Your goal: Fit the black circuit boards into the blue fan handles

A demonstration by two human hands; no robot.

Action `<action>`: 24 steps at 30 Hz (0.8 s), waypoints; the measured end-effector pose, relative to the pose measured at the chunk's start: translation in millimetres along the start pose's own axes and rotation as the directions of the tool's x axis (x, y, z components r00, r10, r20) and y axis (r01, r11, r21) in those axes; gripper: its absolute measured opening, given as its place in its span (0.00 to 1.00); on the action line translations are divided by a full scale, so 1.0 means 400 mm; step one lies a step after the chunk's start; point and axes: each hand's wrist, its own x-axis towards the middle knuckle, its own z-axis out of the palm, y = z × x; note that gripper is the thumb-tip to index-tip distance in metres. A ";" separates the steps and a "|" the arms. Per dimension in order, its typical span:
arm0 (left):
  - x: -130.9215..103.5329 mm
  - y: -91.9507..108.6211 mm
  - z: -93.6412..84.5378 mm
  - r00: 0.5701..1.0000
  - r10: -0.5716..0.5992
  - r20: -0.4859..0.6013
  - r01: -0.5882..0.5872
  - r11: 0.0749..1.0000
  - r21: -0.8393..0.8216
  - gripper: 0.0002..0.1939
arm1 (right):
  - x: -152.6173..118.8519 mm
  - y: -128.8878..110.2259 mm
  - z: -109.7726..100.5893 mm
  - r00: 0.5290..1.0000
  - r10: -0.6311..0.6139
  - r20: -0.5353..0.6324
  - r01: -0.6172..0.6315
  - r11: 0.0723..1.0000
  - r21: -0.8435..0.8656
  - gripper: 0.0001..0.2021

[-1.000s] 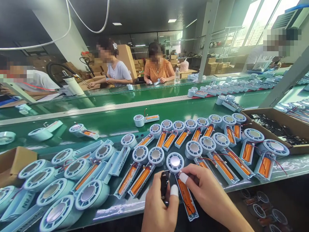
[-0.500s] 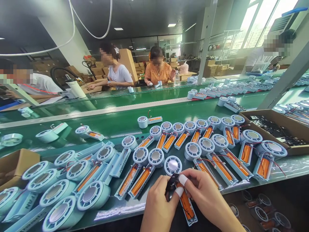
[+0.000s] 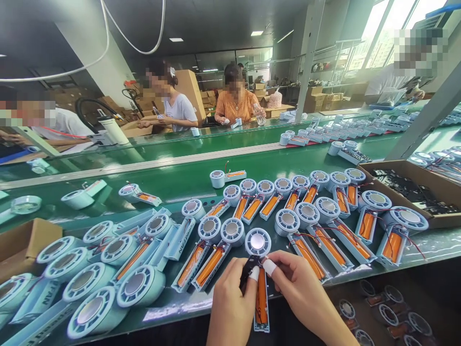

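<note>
A small black circuit board [image 3: 248, 267] is pinched in my left hand [image 3: 234, 293], its thumb bearing a white finger cover. Below it lies a light-blue handheld fan body [image 3: 258, 244] with a round silver-centred head, whose open handle shows an orange battery [image 3: 261, 298] and points toward me over the table edge. My right hand [image 3: 293, 278], also with a white thumb cover, has thumb and finger closed beside the board, close to thin wires. What lies between those fingertips is too small to make out.
More fan bodies [image 3: 232, 231] with orange batteries stand in rows on both sides. At right, a cardboard box [image 3: 446, 220] holds black boards; another box [image 3: 39, 240] is at left. Beyond runs a green conveyor belt [image 3: 180, 180] carrying fans. Several co-workers [image 3: 236, 105] sit across it.
The fan between my hands has swung to point straighter toward me, and both hands have shifted slightly left. Fans on the belt have moved right. A co-worker opposite has tilted a clear bottle.
</note>
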 end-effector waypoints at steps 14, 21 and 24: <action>-0.016 -0.037 0.034 0.901 -0.425 -0.083 0.357 0.837 -0.414 0.20 | -0.018 0.042 0.031 0.762 -0.631 -0.142 0.363 0.599 -0.714 0.11; -0.005 0.007 -0.001 0.888 -0.458 0.048 0.383 0.678 -0.627 0.14 | -0.006 -0.032 0.009 0.686 -0.675 0.272 0.614 0.337 -0.714 0.19; -0.003 0.018 -0.009 0.886 -0.458 0.073 0.384 0.634 -0.671 0.12 | 0.007 -0.038 0.004 0.709 -0.633 0.312 0.637 0.385 -0.668 0.09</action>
